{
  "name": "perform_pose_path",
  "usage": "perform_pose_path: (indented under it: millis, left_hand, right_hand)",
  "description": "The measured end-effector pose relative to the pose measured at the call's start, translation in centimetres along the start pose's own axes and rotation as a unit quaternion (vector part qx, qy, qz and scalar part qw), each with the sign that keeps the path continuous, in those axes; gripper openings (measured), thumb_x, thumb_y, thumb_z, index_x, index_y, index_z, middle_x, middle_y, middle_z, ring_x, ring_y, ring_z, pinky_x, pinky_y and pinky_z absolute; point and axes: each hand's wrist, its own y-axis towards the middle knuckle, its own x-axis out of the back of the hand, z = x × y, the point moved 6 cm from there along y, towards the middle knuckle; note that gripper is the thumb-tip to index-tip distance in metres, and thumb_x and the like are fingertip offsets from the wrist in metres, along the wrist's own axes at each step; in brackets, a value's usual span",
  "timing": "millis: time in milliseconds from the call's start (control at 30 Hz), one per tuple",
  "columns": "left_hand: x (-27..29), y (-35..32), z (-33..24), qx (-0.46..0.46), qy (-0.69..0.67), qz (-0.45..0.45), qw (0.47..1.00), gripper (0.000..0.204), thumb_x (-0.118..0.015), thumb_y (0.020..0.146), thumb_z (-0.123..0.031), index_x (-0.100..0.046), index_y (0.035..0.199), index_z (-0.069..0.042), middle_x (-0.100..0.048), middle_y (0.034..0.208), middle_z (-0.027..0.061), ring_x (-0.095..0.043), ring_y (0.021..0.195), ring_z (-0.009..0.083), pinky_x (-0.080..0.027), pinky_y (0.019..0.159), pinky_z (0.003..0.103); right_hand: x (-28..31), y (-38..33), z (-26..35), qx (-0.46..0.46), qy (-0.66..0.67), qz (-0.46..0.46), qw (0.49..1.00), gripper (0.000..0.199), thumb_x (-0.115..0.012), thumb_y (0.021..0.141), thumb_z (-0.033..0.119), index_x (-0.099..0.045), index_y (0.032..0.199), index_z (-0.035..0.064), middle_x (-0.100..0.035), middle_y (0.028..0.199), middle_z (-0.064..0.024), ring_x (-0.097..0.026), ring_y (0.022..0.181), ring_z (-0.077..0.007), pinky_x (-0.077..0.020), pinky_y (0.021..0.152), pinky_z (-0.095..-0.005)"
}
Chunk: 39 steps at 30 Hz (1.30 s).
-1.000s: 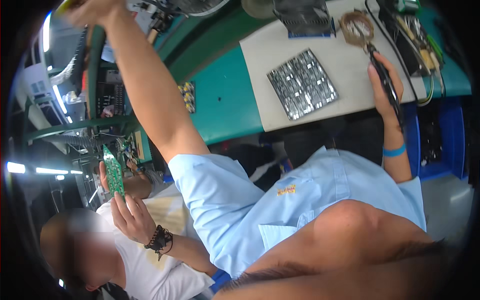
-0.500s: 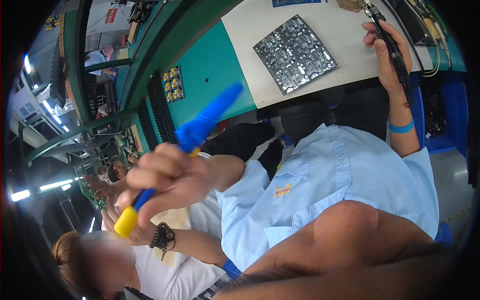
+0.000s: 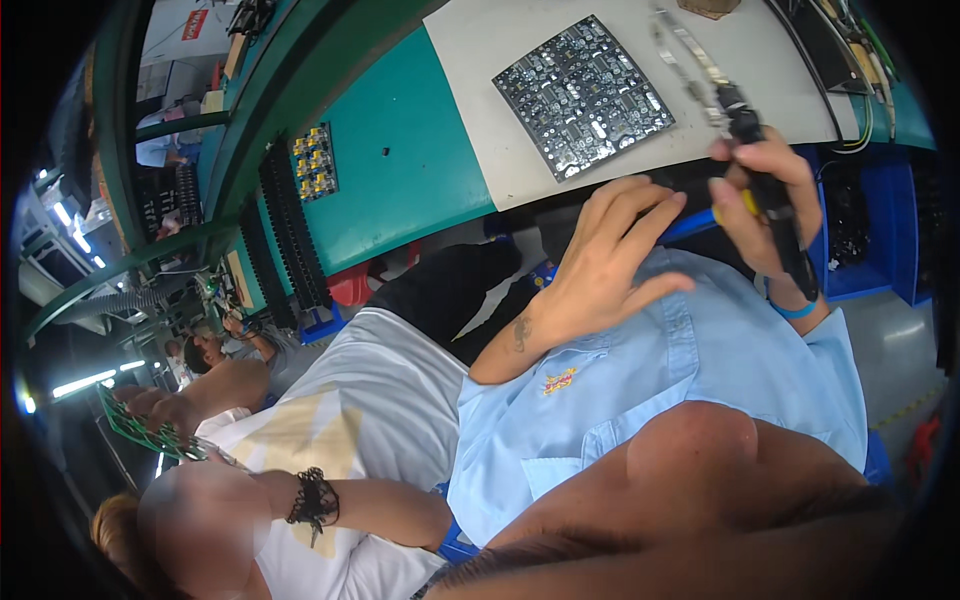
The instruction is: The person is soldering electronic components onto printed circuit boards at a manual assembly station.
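Note:
My right hand [image 3: 765, 195] is closed around the black handle of a soldering iron [image 3: 790, 240], whose metal front end points up toward the mat, blurred. A blue-and-yellow solder sucker [image 3: 692, 224] runs from beside my left fingertips to my right hand, its yellow part among the right fingers. My left hand [image 3: 610, 250], palm down with spread fingers, holds nothing visible; whether its fingertips touch the blue barrel I cannot tell. Just above it, a dark circuit board panel [image 3: 585, 100] crowded with parts lies on the pale mat [image 3: 470, 80].
A green bench top [image 3: 400, 130] extends left, with a small yellow-parted board [image 3: 315, 162] and black slotted racks [image 3: 290, 225]. Blue bins [image 3: 865, 230] stand at right beside cables [image 3: 870, 75]. At lower left sits a co-worker [image 3: 330, 400] in white, a green board [image 3: 150, 430] at their hand.
My left hand has come from the raised left side over to my right hand and opened. The solder sucker it held now reaches my right hand. The iron has moved down and left.

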Motion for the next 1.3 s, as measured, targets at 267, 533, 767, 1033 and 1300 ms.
perform_pose_path:
  millis: [267,533,767,1033,1300]
  left_hand:
    - [-2.5,-7.3,7.0,0.289,0.024,0.072,0.954,0.031,-0.079,0.073,-0.018,-0.066,0.096,-0.002,-0.065,0.075,0.0111,-0.060,0.060,0.0233,-0.047,0.058,0.032]
    - [-3.2,-7.2,8.4,0.243,0.161,0.121,0.949,0.016,-0.075,0.070,-0.017,-0.065,0.078,-0.008,-0.064,0.063,0.0055,-0.058,0.051,0.0266,-0.044,0.049,0.035]
    - [-5.4,-5.4,7.3,0.216,0.154,0.145,0.953,0.019,-0.074,0.073,-0.026,-0.067,0.079,-0.009,-0.064,0.063,0.0060,-0.060,0.052,0.0298,-0.044,0.047,0.038]
    - [-7.1,-3.8,5.1,0.153,0.141,0.126,0.970,0.017,-0.069,0.076,-0.024,-0.067,0.082,-0.009,-0.066,0.065,0.0072,-0.061,0.051,0.0291,-0.045,0.046,0.037]
    - [-7.4,-3.8,5.5,0.163,0.114,0.102,0.975,0.029,-0.068,0.076,-0.023,-0.061,0.098,-0.006,-0.068,0.071,0.0081,-0.063,0.055,0.0279,-0.045,0.047,0.035]
  right_hand:
    - [2.6,-2.3,-1.6,-0.073,-0.040,0.045,0.996,0.044,-0.069,0.080,-0.003,-0.056,0.121,0.0035,-0.063,0.114,-0.0210,-0.064,0.087,-0.0219,-0.0495,0.072,-0.0258]
    - [1.7,-1.9,-2.0,-0.090,0.022,0.139,0.986,0.055,-0.074,0.084,0.033,-0.050,0.126,0.0053,-0.059,0.121,-0.0260,-0.062,0.095,-0.0290,-0.0502,0.085,-0.0395]
    - [-0.9,-4.2,-2.6,-0.084,0.024,0.221,0.971,0.048,-0.073,0.085,0.030,-0.053,0.122,0.0062,-0.062,0.119,-0.0245,-0.060,0.098,-0.0321,-0.0470,0.086,-0.0458]
    - [-1.9,-5.0,-2.7,-0.058,0.009,0.202,0.978,0.039,-0.072,0.086,0.023,-0.054,0.117,0.0070,-0.065,0.115,-0.0213,-0.059,0.094,-0.0302,-0.0446,0.086,-0.0436]
    - [-2.0,-3.1,-2.0,-0.003,0.026,0.143,0.989,0.040,-0.075,0.082,0.015,-0.058,0.117,0.0045,-0.068,0.110,-0.0186,-0.057,0.089,-0.0291,-0.0465,0.084,-0.0394]
